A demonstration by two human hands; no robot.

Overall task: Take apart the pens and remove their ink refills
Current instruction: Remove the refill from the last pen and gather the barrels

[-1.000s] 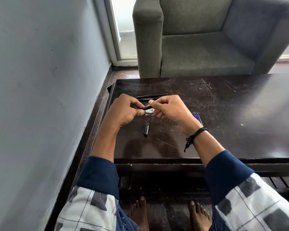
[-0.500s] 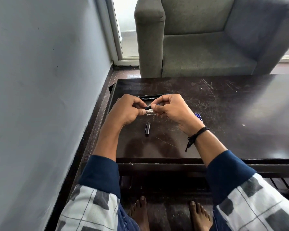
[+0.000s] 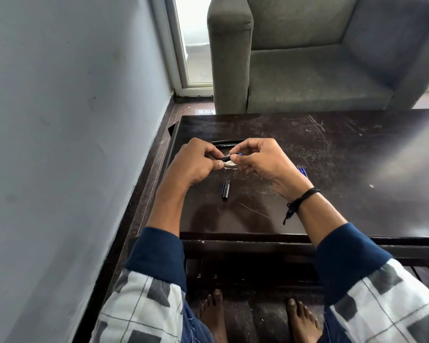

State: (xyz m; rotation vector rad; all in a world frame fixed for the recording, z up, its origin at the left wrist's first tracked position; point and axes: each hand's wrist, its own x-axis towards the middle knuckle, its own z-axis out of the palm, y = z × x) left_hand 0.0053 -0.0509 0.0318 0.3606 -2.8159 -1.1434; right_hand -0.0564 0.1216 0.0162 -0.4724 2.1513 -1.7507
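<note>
Black pen [image 3: 226, 158] pinched at either end by left hand [image 3: 196, 164] and right hand [image 3: 263, 162] above the table [image 3: 357, 181]: a detached section [image 3: 226, 191] and blue refills [image 3: 302, 170] lie out, while further pens [image 3: 227, 144] behind apparently await dismantling.

A dark brown, scratched wooden table [image 3: 357, 157] carries a short black plastic pen piece [image 3: 226, 191] near its left side, long black pens [image 3: 227, 144] farther back, and thin blue refills [image 3: 302, 170] to the right.

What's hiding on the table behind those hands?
A black pen with white lettering lies on the table behind them. The left hand and right hand cover its ends. Whether another pen lies there is unclear.
</note>
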